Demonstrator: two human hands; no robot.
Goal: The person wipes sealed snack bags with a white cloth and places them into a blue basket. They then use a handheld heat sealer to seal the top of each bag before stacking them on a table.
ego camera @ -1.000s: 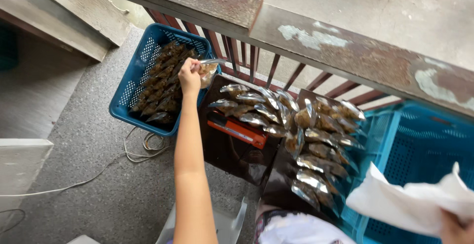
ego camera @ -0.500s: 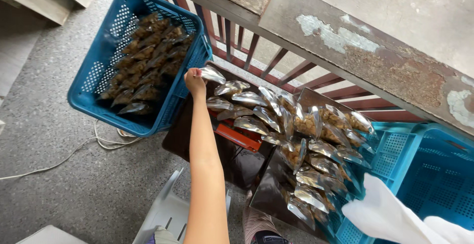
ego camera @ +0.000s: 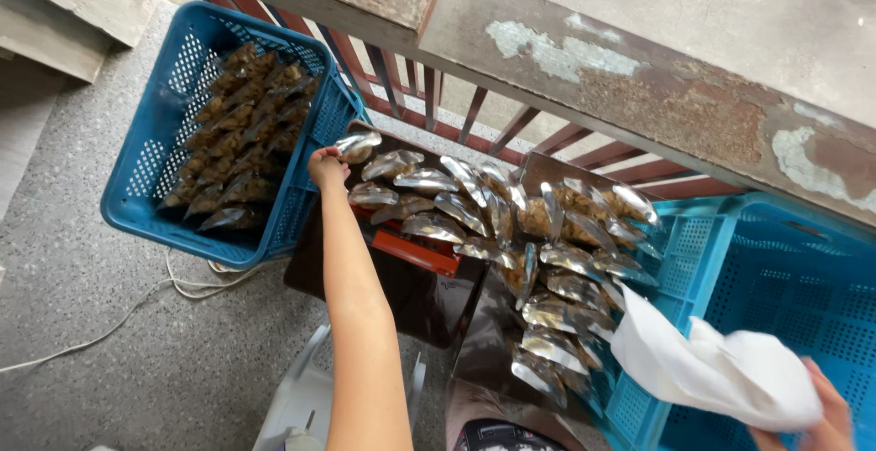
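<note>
Two hands: left hand point(ego camera: 327, 167), right hand point(ego camera: 826, 414)
Left fingers: pinching a shiny packet point(ego camera: 358, 145)
Right fingers: closed on white cloth point(ego camera: 721, 364)
Nearby: blue crate point(ego camera: 151, 155)

Speckled grey concrete floor point(ego camera: 137, 360), weathered concrete ledge point(ego camera: 639, 59), rust-red railing bars point(ego camera: 474, 114), daylight

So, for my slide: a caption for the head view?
Left hand grips a pouch beside the blue crate; right hand holds white cloth.

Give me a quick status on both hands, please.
Left hand gripping a shiny pouch beside blue crate. Right hand holding white cloth. Nothing blocking.
</note>
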